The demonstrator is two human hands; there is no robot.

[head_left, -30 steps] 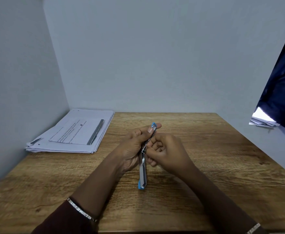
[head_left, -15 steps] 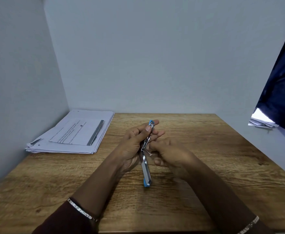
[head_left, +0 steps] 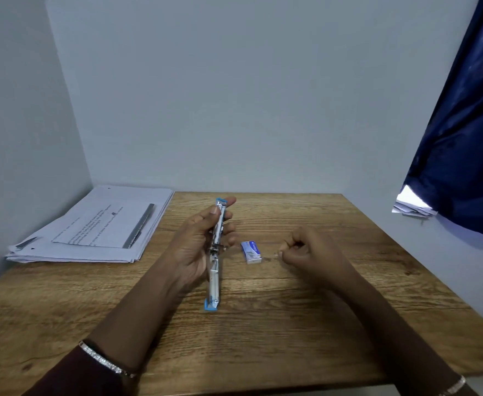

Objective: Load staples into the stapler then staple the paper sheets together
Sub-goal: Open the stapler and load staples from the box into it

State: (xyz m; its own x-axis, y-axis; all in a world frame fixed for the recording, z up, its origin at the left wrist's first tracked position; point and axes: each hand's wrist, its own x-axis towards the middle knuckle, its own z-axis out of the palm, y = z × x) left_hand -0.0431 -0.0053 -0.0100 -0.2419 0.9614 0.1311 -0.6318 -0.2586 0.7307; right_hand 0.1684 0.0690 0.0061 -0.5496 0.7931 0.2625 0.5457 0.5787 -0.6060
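On the wooden table [head_left: 291, 324], our left hand [head_left: 197, 247] grips the opened stapler [head_left: 215, 258]; our right hand [head_left: 306, 252], loosely curled, rests just right of the staple box [head_left: 251, 252].

A plain office nook: wooden desk [head_left: 291, 324], stacked paper sheets [head_left: 97, 224], bare walls [head_left: 234, 95].

Opened blue stapler [head_left: 215, 252] held above table; paper sheets [head_left: 97, 224] stacked far-left.
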